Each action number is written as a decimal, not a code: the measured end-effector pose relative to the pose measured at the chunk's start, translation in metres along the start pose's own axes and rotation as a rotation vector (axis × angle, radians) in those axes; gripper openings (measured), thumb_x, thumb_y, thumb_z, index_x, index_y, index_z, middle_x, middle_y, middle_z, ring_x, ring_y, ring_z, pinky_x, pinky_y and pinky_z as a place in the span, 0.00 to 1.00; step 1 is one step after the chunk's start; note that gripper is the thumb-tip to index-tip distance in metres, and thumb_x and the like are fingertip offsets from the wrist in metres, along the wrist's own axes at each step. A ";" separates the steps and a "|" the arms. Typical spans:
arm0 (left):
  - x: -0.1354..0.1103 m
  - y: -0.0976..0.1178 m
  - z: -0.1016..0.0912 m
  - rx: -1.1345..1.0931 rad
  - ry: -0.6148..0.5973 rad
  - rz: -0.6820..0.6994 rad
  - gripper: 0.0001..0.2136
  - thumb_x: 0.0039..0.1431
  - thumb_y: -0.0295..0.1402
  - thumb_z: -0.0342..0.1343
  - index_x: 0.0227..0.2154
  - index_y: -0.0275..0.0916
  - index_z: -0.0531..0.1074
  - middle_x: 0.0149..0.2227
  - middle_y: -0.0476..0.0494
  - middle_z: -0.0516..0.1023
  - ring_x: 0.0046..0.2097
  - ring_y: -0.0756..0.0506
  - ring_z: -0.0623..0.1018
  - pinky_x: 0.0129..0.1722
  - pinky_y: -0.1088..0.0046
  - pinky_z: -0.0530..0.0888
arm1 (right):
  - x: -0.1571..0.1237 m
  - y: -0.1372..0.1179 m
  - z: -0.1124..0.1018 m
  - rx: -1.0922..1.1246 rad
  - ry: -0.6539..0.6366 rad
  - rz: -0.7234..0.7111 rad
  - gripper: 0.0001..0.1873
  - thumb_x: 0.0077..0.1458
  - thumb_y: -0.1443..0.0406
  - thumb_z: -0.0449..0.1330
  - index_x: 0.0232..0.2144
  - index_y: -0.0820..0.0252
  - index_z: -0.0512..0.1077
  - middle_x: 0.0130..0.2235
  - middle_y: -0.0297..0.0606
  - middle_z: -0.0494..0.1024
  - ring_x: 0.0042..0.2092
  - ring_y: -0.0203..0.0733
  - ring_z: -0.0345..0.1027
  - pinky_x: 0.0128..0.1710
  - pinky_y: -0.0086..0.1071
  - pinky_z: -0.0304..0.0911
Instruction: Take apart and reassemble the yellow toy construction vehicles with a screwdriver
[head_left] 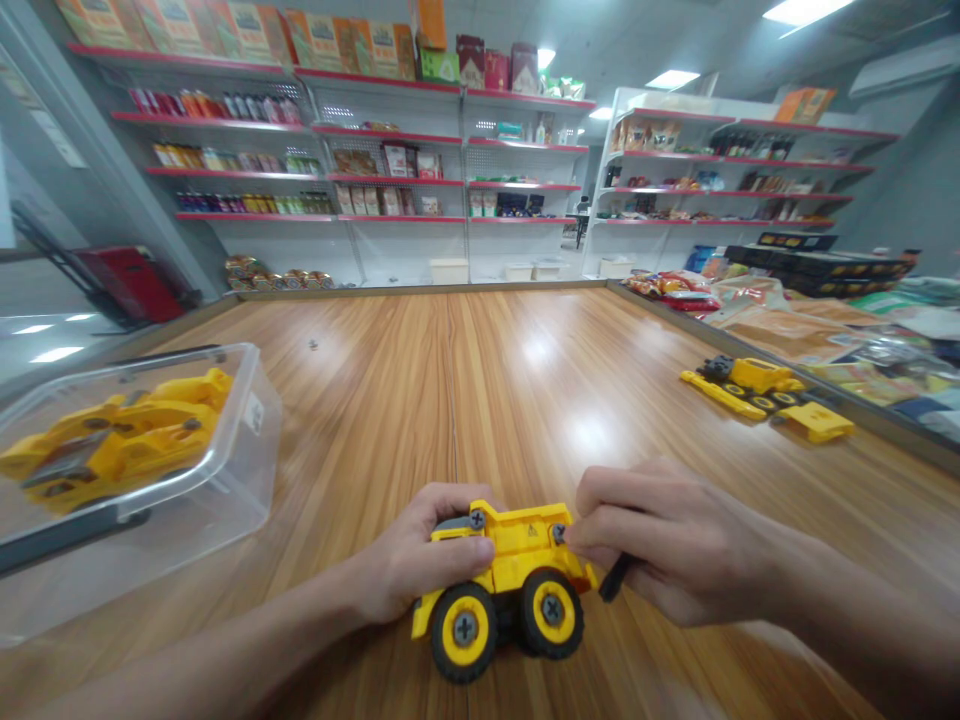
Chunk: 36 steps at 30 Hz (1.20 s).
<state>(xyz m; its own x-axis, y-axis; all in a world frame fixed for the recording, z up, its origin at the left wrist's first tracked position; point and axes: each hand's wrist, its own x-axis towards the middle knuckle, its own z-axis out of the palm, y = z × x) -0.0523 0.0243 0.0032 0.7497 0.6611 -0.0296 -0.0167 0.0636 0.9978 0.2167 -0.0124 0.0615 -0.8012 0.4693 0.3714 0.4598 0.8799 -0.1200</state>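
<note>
A yellow toy dump truck (517, 580) with black-and-yellow wheels stands on the wooden table (465, 380) close to me. My left hand (416, 560) is wrapped round its left end, thumb lying across the body. My right hand (660, 545) is closed, fingertips pinched against a screw on the truck's upper right side. A dark tool tip (615, 578) sticks out beneath that hand.
A clear plastic box (247, 440) with yellow toy parts (120, 440) stands at the left. Loose yellow toy pieces (757, 390) lie at the right near the table edge. Packaged goods cover a counter (862, 340) to the right, and store shelves (390, 170) line the back wall.
</note>
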 end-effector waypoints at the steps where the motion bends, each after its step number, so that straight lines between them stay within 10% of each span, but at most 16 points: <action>1: 0.000 0.000 0.000 0.003 -0.003 -0.001 0.18 0.54 0.45 0.60 0.37 0.33 0.73 0.30 0.46 0.69 0.31 0.49 0.68 0.29 0.75 0.64 | 0.000 0.000 0.000 0.025 -0.005 0.007 0.13 0.53 0.76 0.51 0.37 0.59 0.70 0.34 0.38 0.71 0.30 0.37 0.64 0.27 0.31 0.56; 9: 0.000 0.001 0.000 0.034 0.012 0.002 0.17 0.54 0.45 0.60 0.35 0.33 0.73 0.29 0.46 0.69 0.30 0.49 0.68 0.28 0.76 0.64 | 0.004 -0.006 -0.010 0.235 0.000 0.106 0.11 0.57 0.66 0.56 0.43 0.60 0.68 0.35 0.39 0.72 0.33 0.41 0.66 0.32 0.35 0.60; 13: 0.000 -0.001 -0.001 -0.005 0.025 0.005 0.16 0.54 0.45 0.60 0.33 0.34 0.71 0.28 0.47 0.69 0.30 0.49 0.68 0.28 0.76 0.64 | 0.006 -0.006 -0.010 0.311 0.163 0.218 0.09 0.61 0.70 0.48 0.40 0.60 0.67 0.36 0.39 0.70 0.36 0.41 0.66 0.36 0.37 0.64; 21: 0.000 -0.004 -0.002 -0.010 0.037 -0.010 0.17 0.54 0.45 0.60 0.35 0.34 0.72 0.29 0.46 0.69 0.30 0.48 0.69 0.29 0.75 0.65 | 0.009 -0.004 0.003 0.382 0.493 0.336 0.09 0.55 0.69 0.64 0.39 0.56 0.71 0.37 0.37 0.75 0.37 0.41 0.71 0.34 0.34 0.70; 36: -0.001 0.002 0.001 0.005 -0.004 -0.026 0.18 0.55 0.45 0.60 0.37 0.33 0.73 0.29 0.47 0.68 0.30 0.49 0.67 0.28 0.75 0.63 | 0.005 -0.009 0.008 0.439 0.298 0.267 0.13 0.59 0.73 0.55 0.46 0.58 0.64 0.39 0.39 0.73 0.38 0.39 0.68 0.37 0.33 0.68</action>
<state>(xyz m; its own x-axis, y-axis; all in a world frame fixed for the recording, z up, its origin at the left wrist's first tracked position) -0.0522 0.0231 0.0054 0.7522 0.6565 -0.0557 0.0065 0.0772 0.9970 0.2060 -0.0172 0.0568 -0.5082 0.6935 0.5107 0.3780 0.7124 -0.5912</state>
